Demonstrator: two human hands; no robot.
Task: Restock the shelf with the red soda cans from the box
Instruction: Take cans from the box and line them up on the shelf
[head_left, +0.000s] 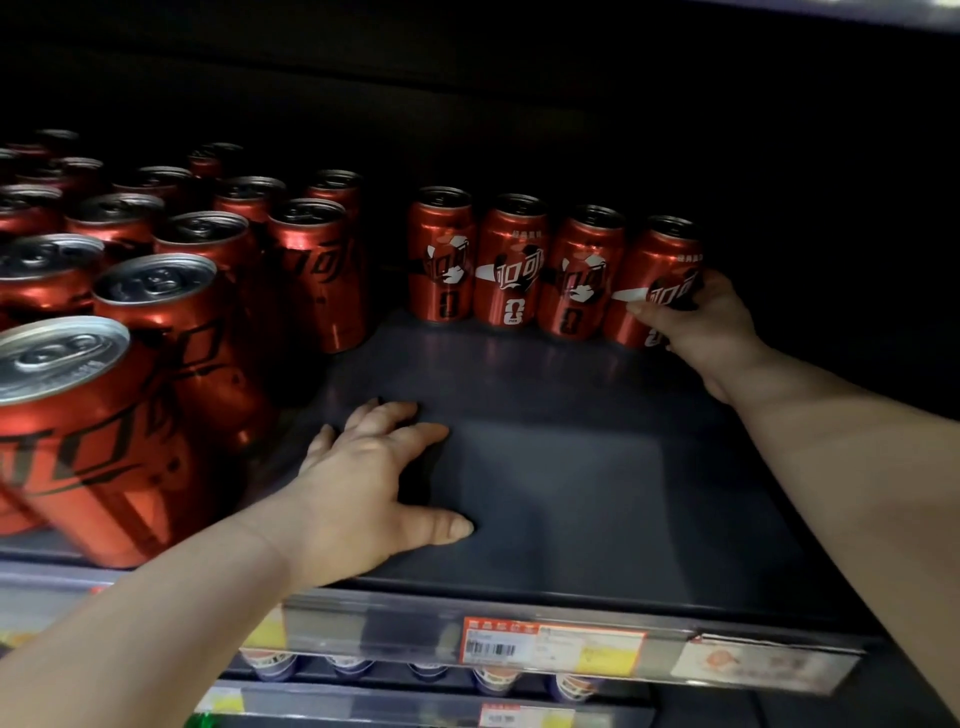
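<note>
- The red soda can (652, 260) I am setting down stands upright at the back of the shelf (571, 493), at the right end of a row of four.
- My right grip (711, 327) grasps this can low on its right side, thumb across the front. The fingers behind it are lost in the dark, so I can only say they seem to wrap its far side.
- The three neighbouring cans (511, 260) stand upright to its left, shoulder to shoulder, labels facing me.
- A gap separates that row from the block of red cans (311, 270), which fills the shelf's left part several rows deep, from back to front edge.
- My left grip (369, 483) is released. It lies palm down on the bare dark shelf floor, fingers spread, near the block.
- Along the shelf's front edge runs a price strip (550, 647) with an orange-and-yellow tag.
- Below it, further drink cans (493, 678) show on a lower shelf, blurred.
</note>
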